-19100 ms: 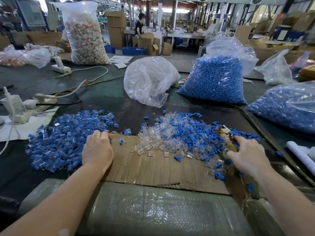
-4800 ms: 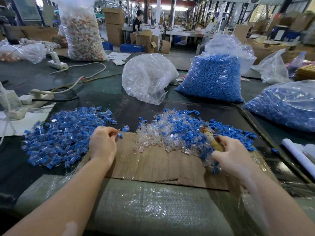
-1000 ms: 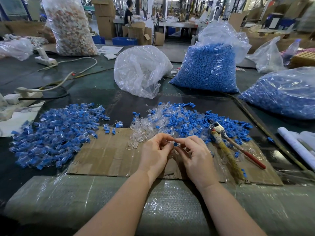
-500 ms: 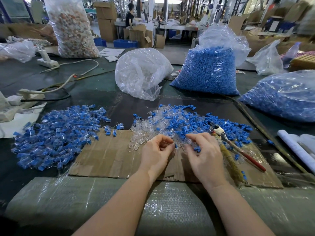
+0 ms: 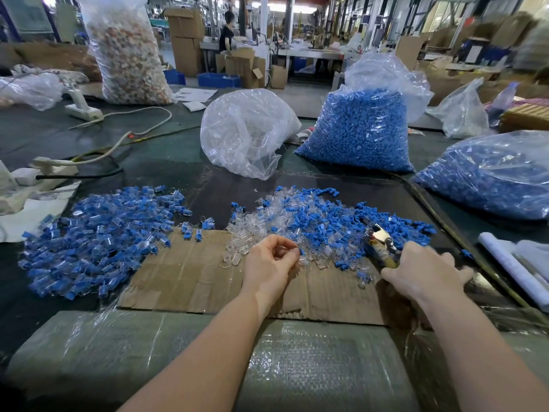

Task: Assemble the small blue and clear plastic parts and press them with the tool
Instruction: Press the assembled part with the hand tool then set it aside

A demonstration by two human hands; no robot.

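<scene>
left hand (image 5: 271, 264): frame centre, pinching small blue-and-clear part (image 5: 298, 251)
right hand (image 5: 424, 270): lower right, fingers curled on tool (image 5: 381, 243)

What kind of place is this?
Most likely a factory assembly floor: big clear plastic bags of small blue parts stand on the dark worktable, with stacked brown cardboard boxes behind.

You have one view only, from the camera on your head: it faces forward and down over the worktop (image 5: 166, 162), close above your forearms, wide enough to take in the warehouse floor far beyond the bags.
</scene>
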